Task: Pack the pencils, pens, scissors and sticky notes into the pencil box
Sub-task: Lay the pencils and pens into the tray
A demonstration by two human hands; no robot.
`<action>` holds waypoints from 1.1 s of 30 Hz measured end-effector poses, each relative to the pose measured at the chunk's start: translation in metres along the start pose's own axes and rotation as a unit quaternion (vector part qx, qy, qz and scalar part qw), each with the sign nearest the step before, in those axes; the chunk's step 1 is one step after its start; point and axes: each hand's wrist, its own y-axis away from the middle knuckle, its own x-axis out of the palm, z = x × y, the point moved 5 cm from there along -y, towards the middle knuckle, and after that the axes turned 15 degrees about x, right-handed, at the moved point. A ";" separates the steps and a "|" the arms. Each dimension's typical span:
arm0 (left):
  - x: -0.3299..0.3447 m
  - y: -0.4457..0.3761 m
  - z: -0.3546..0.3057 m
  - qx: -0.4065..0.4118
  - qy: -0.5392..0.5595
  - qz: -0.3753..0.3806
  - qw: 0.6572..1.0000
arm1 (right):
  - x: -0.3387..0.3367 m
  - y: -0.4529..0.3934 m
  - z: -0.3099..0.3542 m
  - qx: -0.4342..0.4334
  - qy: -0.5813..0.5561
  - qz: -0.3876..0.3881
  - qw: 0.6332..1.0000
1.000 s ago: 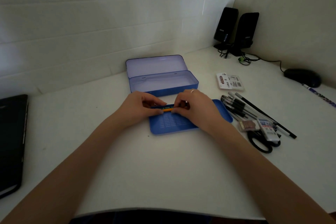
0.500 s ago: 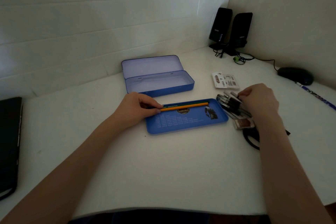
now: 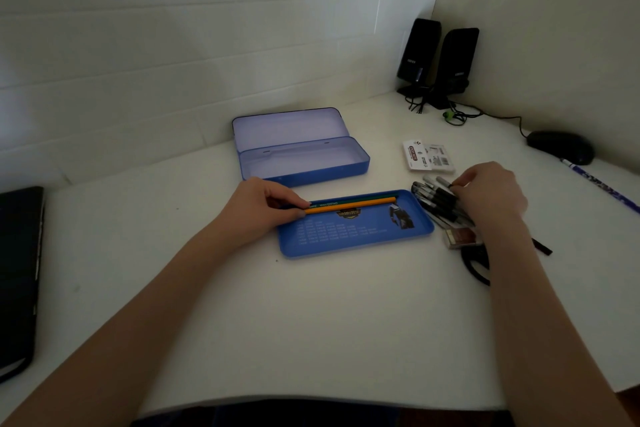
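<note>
The blue pencil box (image 3: 304,163) stands open at the back, its inside bare. In front of it lies a flat blue tray (image 3: 356,239) with a green and an orange pencil (image 3: 353,204) along its far edge. My left hand (image 3: 259,208) pinches the left ends of these pencils. To the right of the tray, my right hand (image 3: 491,194) rests on a pile of black pens (image 3: 436,199), fingertips closed on one of them. A small brownish pad (image 3: 462,237) lies beside my wrist. My forearm partly hides the black scissors (image 3: 476,267).
A small white packet (image 3: 427,156) lies behind the pens. Two black speakers (image 3: 436,59) with cables stand in the corner, and a black mouse (image 3: 561,147) and a purple pen (image 3: 602,185) are at the far right. A black flat device (image 3: 19,274) is at the left edge.
My right hand left the pencils on the tray, moved right to the pen pile and now grips there. My left hand stayed on the pencils' left ends.
</note>
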 end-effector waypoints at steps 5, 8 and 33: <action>0.001 0.000 0.000 0.001 -0.001 0.000 1.000 | 0.002 0.004 0.006 -0.052 -0.016 -0.015 0.998; 0.000 0.000 0.000 0.000 0.001 0.000 1.000 | -0.004 0.013 0.016 -0.115 -0.080 -0.031 0.990; 0.002 0.000 0.000 0.005 0.024 0.058 0.998 | 0.046 0.136 0.079 -0.510 -0.027 0.239 0.826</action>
